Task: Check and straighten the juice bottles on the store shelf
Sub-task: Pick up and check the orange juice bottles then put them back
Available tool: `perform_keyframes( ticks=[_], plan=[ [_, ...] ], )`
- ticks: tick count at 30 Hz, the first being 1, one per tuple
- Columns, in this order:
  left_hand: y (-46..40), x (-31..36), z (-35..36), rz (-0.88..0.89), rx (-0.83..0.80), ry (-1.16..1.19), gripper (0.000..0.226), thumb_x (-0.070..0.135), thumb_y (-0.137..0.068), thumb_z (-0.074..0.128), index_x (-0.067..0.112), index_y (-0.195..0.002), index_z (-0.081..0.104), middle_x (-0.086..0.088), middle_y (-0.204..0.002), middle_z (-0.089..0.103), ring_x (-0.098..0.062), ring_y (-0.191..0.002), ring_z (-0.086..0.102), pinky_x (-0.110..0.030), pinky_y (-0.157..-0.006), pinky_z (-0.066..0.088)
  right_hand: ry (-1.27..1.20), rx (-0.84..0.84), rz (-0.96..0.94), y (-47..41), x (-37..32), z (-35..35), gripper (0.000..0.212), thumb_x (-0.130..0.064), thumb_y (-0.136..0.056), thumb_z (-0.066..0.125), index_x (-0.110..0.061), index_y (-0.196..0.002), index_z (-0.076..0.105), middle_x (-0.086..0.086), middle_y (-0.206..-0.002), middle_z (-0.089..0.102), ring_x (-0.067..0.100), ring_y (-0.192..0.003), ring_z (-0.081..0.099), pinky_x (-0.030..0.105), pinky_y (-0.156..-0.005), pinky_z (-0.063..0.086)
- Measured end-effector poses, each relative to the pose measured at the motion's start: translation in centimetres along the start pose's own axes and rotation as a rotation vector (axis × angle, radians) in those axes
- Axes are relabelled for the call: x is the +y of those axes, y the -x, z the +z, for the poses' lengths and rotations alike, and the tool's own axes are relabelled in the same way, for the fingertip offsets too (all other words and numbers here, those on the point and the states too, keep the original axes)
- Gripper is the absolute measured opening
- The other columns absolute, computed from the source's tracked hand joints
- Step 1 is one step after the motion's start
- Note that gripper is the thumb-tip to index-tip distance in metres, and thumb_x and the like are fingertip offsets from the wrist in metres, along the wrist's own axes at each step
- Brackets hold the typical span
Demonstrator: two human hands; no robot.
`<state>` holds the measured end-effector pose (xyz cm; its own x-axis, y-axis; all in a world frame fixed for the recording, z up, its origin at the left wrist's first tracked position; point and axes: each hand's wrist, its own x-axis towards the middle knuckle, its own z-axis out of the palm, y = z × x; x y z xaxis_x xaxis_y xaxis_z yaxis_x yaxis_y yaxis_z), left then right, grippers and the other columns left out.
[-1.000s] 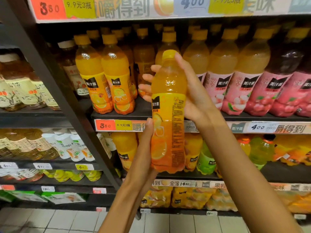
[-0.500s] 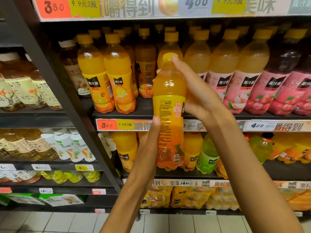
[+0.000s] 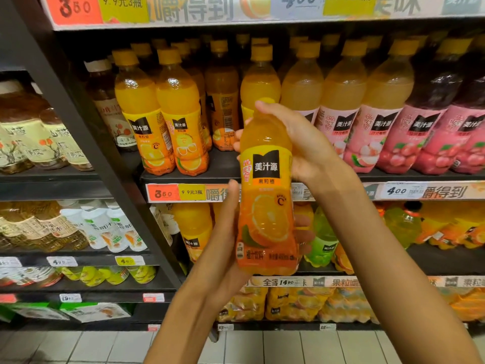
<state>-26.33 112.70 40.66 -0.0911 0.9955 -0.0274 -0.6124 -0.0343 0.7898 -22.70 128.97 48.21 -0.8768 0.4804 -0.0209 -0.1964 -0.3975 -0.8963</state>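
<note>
An orange juice bottle [image 3: 266, 195] is held upright in mid-air in front of the shelf [image 3: 189, 177], clear of the board, its front label turned toward the viewer. The right hand [image 3: 296, 143] wraps the neck and shoulder from 2 o'clock, fingers curled over the cap, which is hidden. The left hand [image 3: 225, 248] grips the lower body from 8 o'clock, thumb up the near left side, fingertips showing past the bottle's right edge. At 10 o'clock from the held bottle, two matching orange bottles [image 3: 162, 114] stand upright at the shelf front, side by side, labels forward. At 2 o'clock a row of pink-labelled bottles [image 3: 388, 122] stands upright along the same shelf. A red and yellow price tag [image 3: 175, 193] sits on the shelf edge at 9 o'clock.
</note>
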Motion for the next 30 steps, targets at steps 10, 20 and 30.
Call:
perform_keyframes(
  ticks=[10,20,30],
  plan=[
    [-0.1,2.9,1.2,0.059,0.371,-0.097,0.041,0.035,-0.095,0.035,0.008,-0.116,0.058,-0.023,-0.105,0.069,-0.009,-0.106,0.065,-0.025,-0.097,0.047,-0.088,-0.076,0.306,-0.1,2.5,-0.5,0.048,-0.04,-0.077,0.062,-0.003,-0.107,0.061,0.019,-0.101,0.062,0.028,-0.092,0.063,0.042,-0.086,0.052],
    [0.7,0.4,-0.5,0.033,0.03,0.038,0.062,0.036,-0.053,0.09,0.011,-0.107,0.072,-0.018,-0.106,0.07,-0.031,-0.098,0.068,-0.044,-0.083,0.056,-0.08,-0.087,-0.047,-0.4,1.3,0.6,0.04,-0.031,-0.078,0.063,-0.003,-0.107,0.06,0.014,-0.093,0.071,0.025,-0.083,0.07,0.038,-0.08,0.058],
    [-1.4,0.0,-3.5,0.279,0.242,-0.617,0.043,0.032,-0.063,0.08,0.043,-0.102,0.065,0.005,-0.102,0.073,-0.013,-0.094,0.07,-0.022,-0.069,0.055,0.453,-0.071,-0.41,2.2,1.7,-0.9,0.042,-0.036,-0.08,0.066,-0.027,-0.12,0.058,0.009,-0.122,0.065,0.022,-0.111,0.064,0.035,-0.086,0.053]
  ],
)
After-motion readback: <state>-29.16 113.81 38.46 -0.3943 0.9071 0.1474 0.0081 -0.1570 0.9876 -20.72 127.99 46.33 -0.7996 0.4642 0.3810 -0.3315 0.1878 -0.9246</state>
